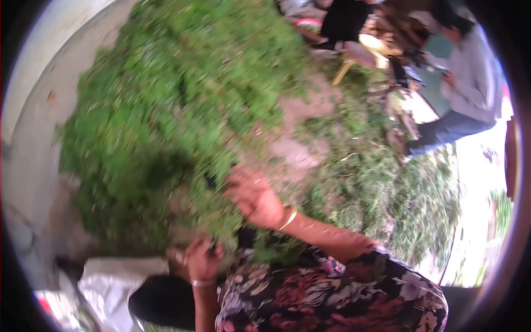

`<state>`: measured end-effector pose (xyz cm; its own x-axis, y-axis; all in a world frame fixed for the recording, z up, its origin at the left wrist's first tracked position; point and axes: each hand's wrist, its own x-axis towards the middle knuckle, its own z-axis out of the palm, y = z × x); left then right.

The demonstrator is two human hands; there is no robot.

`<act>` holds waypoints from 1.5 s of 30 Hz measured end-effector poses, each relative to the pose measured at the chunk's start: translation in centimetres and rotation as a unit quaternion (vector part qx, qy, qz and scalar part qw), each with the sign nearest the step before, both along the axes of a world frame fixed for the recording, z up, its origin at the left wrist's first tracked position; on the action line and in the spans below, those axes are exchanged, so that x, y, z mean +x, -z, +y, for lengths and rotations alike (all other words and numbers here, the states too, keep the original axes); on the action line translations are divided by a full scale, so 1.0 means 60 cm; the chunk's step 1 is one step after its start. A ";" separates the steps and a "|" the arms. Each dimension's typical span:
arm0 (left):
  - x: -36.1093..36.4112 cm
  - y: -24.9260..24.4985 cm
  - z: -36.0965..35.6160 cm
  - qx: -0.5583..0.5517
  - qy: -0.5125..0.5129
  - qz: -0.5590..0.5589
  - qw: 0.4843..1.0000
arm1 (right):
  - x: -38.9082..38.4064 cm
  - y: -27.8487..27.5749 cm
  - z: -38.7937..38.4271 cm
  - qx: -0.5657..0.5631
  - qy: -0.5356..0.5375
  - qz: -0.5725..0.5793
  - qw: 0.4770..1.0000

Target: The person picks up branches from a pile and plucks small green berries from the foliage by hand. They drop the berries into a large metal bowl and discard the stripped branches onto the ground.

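My left hand (204,258) is low in the view, close to my body. It is curled closed around something small and dark that blur keeps me from naming. My right hand (254,198), with a ring and a gold bangle, reaches across over leafy green stems (213,207). Its fingers look stretched and somewhat apart, with the tips against the greens. A small dark patch (211,180) shows beside those fingertips; what it is I cannot make out. Beyond both hands spreads a large heap of feathery green plants (182,83).
A white sack (113,282) and a black rounded thing (160,303) lie at lower left. More cut greens (354,193) cover the ground to the right. At upper right a person (470,83) sits, near a yellow-legged stool (344,71). A pale wall (36,99) borders the left.
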<state>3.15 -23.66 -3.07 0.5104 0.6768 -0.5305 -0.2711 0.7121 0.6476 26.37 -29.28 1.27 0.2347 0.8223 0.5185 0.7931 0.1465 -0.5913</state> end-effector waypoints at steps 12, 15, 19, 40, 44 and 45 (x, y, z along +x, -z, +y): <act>0.043 -0.043 -0.013 0.245 0.086 0.129 0.957 | 0.011 -0.002 0.008 -0.010 -0.021 0.078 0.997; 0.060 -0.027 -0.016 0.334 0.081 0.160 0.925 | 0.010 0.002 0.009 0.004 -0.023 0.078 0.997; 0.078 -0.049 -0.015 0.431 0.084 0.183 0.879 | 0.010 -0.004 0.008 -0.010 -0.018 0.048 0.999; 0.107 -0.065 0.002 0.331 0.133 0.064 0.932 | 0.009 0.001 0.008 -0.017 -0.008 0.023 1.000; 0.098 -0.075 0.002 0.133 0.103 0.044 0.985 | 0.002 -0.007 0.006 -0.021 0.012 0.005 1.000; 0.096 -0.074 0.003 0.130 0.106 0.044 0.985 | 0.005 -0.007 0.003 -0.023 0.016 0.005 1.000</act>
<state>8.92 -23.48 1.34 0.6153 0.6786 -0.4011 -0.0684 0.5529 0.8304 26.66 -29.08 1.68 0.2665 0.8372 0.4777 0.7905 0.0938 -0.6053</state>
